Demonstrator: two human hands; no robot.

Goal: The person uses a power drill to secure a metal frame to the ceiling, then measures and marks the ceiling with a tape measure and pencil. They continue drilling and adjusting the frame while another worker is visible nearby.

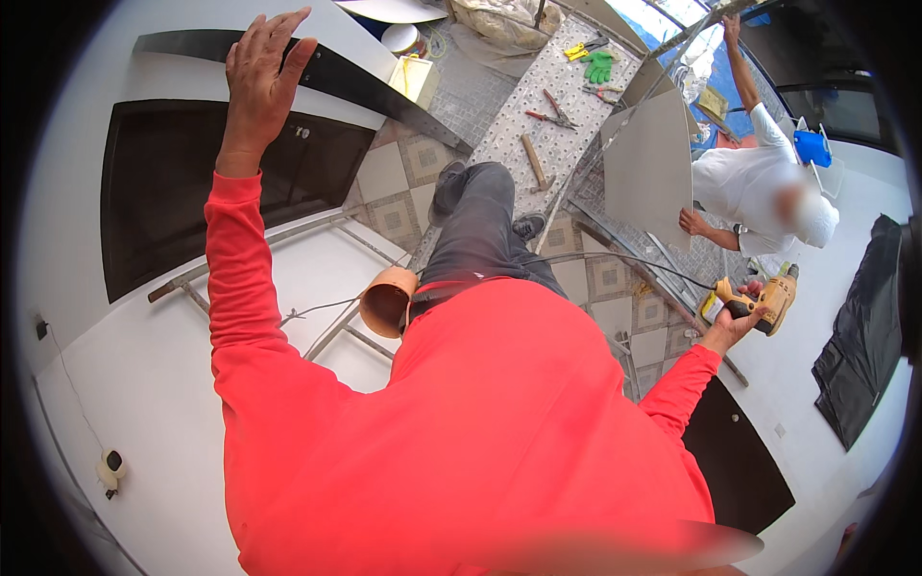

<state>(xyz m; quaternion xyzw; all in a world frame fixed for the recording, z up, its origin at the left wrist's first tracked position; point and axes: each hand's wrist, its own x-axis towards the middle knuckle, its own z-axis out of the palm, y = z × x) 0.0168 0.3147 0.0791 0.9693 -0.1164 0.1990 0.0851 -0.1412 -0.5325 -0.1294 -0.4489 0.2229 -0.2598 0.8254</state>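
Note:
My left hand is raised at the upper left with fingers stretched, in front of a long dark curved strip; contact is unclear. At the right my right hand grips a yellow corded power drill, its black cable running leftward. A tan pouch hangs at my waist. My feet are on a narrow perforated metal plank, which holds a wooden-handled hammer, red-handled pliers, a green glove and other hand tools.
A co-worker in white at the upper right holds a grey board and reaches up. Metal scaffold bars flank the plank above a tiled floor. Dark doors stand at both sides; black sheeting is at far right.

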